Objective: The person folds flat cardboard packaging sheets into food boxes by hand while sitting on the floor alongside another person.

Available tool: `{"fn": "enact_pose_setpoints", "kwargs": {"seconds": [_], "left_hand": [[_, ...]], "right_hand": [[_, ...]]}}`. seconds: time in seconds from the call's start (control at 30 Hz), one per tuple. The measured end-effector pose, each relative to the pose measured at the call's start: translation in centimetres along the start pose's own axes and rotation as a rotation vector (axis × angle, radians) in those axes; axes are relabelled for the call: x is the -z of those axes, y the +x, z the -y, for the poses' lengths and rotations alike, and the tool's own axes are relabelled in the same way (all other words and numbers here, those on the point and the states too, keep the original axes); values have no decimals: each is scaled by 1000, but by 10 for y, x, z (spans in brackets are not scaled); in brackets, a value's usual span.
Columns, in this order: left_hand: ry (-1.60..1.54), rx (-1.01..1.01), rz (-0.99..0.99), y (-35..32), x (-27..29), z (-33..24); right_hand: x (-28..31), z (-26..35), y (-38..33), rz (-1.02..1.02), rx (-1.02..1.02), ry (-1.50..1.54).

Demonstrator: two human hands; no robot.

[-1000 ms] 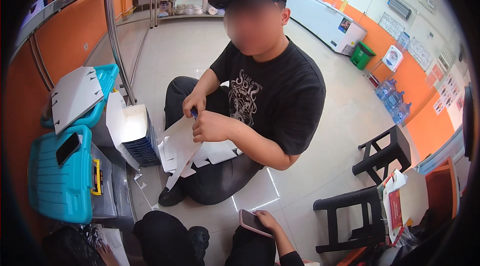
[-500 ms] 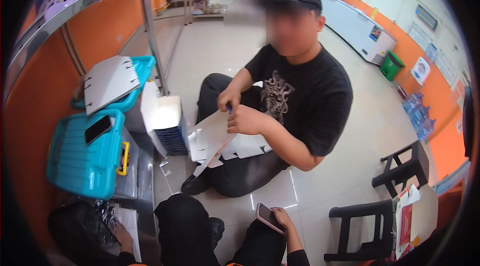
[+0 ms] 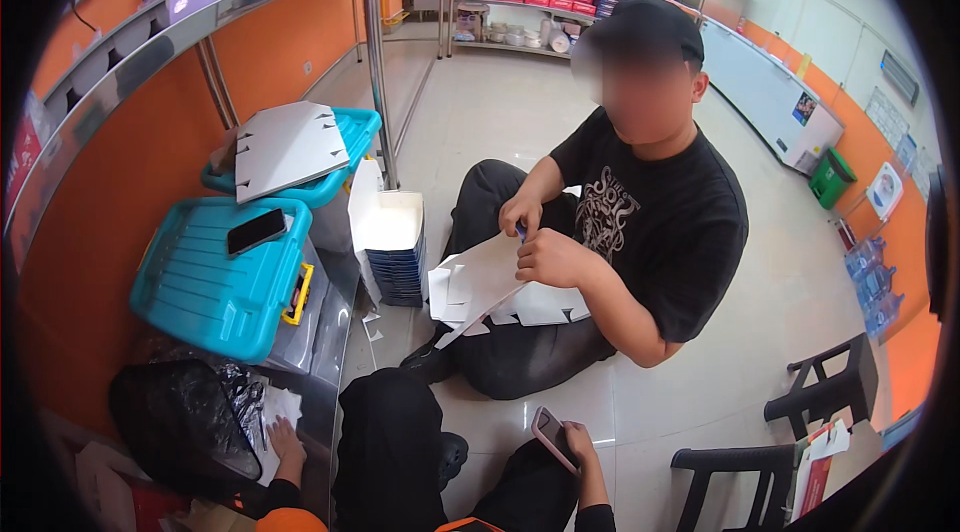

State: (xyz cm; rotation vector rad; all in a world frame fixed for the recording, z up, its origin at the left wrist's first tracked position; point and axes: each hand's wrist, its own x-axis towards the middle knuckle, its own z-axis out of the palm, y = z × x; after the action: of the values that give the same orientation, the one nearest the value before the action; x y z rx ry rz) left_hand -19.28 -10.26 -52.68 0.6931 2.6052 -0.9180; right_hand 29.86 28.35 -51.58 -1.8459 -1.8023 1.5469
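Left hand (image 3: 287,442) farther into view than before, loose on white paper (image 3: 281,404); right hand (image 3: 578,440) still around phone (image 3: 553,439)

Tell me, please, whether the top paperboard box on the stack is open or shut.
Open: the top paperboard box shows its pale inside uncovered.

White flat paper sheets (image 3: 283,404) lie right of crumpled black plastic bag (image 3: 234,394), before teal-lidded rectangular plastic bin (image 3: 205,287).

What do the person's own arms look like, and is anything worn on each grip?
The left grip and right grip are bare, with no gloves. The left sleeve and right sleeve look black; I can't make out any markings.
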Motion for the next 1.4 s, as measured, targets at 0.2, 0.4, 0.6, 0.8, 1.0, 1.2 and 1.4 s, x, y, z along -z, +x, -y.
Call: {"fn": "enact_pose_setpoints", "kwargs": {"seconds": [0.2, 0.4, 0.6, 0.8, 1.0, 1.2, 1.4], "left_hand": [[-288, -3, -34, -26, 12, -1], [-311, 4, -13, -32, 17, -5], [-362, 74, 52, -46, 19, -16], [-532, 139, 103, -58, 37, -25], [-555, 207, 126, -49, 35, -30], [-499, 46, 47, -31, 13, -35], [-339, -22, 21, -22, -23, -26]], "right_hand": [[-8, 6, 0, -62, 109, 1], [-3, 15, -14, -127, 83, -111], [-5, 28, -24, -141, 45, -112], [-11, 19, -21, -282, 114, -55], [-13, 1, -1, -216, 183, 31], [-2, 22, -23, -248, 120, -43], [-4, 36, -34, -216, -24, -205]]}}
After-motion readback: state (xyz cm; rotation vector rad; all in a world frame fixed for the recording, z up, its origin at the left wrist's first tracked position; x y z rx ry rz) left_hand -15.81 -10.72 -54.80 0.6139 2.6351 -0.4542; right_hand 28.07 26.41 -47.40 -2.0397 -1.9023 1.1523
